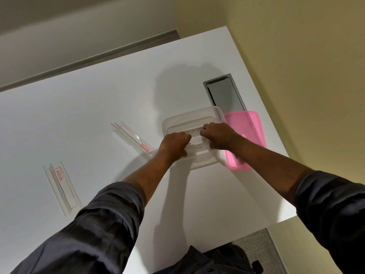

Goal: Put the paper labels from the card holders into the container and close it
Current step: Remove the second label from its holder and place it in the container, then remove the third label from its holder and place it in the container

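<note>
A clear plastic container (189, 117) sits open on the white table. Two white paper labels lie inside it: the near label (197, 148) reads "DOG", the far label (194, 133) has handwriting partly hidden by my hands. My left hand (174, 143) and my right hand (217, 136) are both inside the container, fingers curled on the ends of the far label. The pink lid (245, 135) lies flat just right of the container. Two clear card holders with red print lie to the left: one (133, 138) near the container, one (62, 187) further left.
A grey cable hatch (225, 93) is set into the table (79, 115) behind the container and lid. The table's right edge runs close to the pink lid, with a yellow wall beyond. Dark sleeves cover both forearms.
</note>
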`<state>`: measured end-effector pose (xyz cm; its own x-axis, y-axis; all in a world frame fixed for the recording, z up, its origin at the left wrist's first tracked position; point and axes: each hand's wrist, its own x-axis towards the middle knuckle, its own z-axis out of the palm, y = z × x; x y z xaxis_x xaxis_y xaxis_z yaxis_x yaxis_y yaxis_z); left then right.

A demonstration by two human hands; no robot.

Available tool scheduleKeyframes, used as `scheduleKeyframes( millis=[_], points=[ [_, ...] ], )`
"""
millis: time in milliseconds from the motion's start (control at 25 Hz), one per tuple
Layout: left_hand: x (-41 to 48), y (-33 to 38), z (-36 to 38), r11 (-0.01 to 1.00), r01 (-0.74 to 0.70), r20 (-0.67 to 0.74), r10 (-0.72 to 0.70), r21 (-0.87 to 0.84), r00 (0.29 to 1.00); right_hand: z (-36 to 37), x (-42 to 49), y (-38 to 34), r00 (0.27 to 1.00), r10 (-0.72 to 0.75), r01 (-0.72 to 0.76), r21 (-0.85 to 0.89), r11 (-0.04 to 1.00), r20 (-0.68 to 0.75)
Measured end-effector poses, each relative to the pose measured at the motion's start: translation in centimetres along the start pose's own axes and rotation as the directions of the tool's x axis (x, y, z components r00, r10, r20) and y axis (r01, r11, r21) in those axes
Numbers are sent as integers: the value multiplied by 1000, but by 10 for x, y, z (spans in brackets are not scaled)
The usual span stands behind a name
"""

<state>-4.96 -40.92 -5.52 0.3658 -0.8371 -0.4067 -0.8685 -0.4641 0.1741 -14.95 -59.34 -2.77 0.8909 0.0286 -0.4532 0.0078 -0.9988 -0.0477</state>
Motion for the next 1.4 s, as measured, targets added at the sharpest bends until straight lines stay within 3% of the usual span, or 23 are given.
scheduleKeyframes(
  millis=[200,400,720,920,1160,1400],
  points=[
    [-19,-7,-15,976,6,-180,-46,-216,983,-12,-9,0,989,76,-58,138,989,-130],
    [-54,-29,-35,869,106,-395,-324,-482,860,-35,-6,-30,936,197,-89,345,934,-293],
    [-103,-95,-29,766,230,-376,-524,-601,764,-63,40,-120,911,240,-65,457,887,-337],
    [-121,-126,-11,769,282,-302,-519,-573,799,-59,68,-172,956,190,-38,544,838,-225],
    [-128,-136,7,781,341,-140,-473,-524,870,-27,88,-212,976,216,-164,549,820,-31],
    [-129,-146,14,782,328,-142,-462,-530,875,-8,94,-226,956,292,-229,584,779,-15]
  ],
)
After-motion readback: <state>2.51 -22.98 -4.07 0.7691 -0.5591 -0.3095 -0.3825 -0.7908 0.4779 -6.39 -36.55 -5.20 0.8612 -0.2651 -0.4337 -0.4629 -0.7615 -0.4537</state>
